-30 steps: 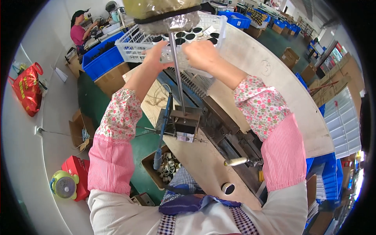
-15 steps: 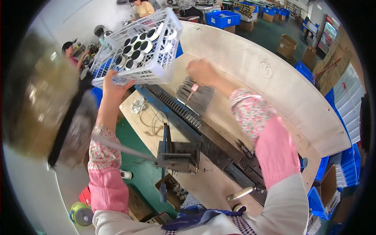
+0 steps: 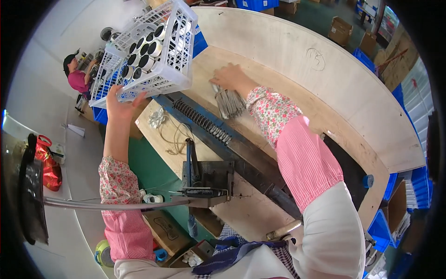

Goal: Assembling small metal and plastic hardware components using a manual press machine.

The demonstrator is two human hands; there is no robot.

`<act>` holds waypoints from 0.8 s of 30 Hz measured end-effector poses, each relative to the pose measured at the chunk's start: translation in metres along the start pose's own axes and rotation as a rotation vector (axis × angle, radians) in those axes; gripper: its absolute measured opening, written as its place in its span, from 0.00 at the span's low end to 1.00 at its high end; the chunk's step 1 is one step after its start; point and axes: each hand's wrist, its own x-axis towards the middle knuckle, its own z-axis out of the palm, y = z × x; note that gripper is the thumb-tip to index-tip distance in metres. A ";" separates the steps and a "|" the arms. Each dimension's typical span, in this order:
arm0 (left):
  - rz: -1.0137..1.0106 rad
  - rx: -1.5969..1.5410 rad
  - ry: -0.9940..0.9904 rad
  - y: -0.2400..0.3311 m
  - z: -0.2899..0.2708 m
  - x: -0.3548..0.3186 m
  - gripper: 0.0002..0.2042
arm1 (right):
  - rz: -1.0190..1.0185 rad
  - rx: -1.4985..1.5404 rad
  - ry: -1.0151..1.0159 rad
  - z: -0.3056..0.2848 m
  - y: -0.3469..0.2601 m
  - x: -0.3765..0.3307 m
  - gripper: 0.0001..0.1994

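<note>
My left hand (image 3: 120, 103) holds up the lower edge of a white plastic lattice crate (image 3: 179, 69) that is tilted and filled with several black and white round parts (image 3: 147, 49). My right hand (image 3: 230, 77) rests flat on the plywood bench (image 3: 288, 69), fingers on the top end of a bundle of thin grey metal rods (image 3: 230, 103). Both forearms wear floral and pink sleeve covers. The crate hangs over the bench's left end, beside a blue metal rail with a coil spring (image 3: 202, 123).
A blue metal jig with a long lever handle (image 3: 116, 203) stands in front of me. Loose wire (image 3: 165, 135) lies on the bench. Another person (image 3: 76, 76) works at the far left. Blue bins (image 3: 385, 228), cardboard boxes and a red bag (image 3: 49, 167) sit around.
The view has swung down and right. The crate has moved from straight ahead to my upper left, now held only by my left hand; my right hand has dropped to the rod bundle.
</note>
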 end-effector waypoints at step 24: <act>-0.171 0.423 -0.088 -0.117 0.062 0.054 0.12 | 0.344 0.102 -0.345 -0.056 0.060 -0.170 0.48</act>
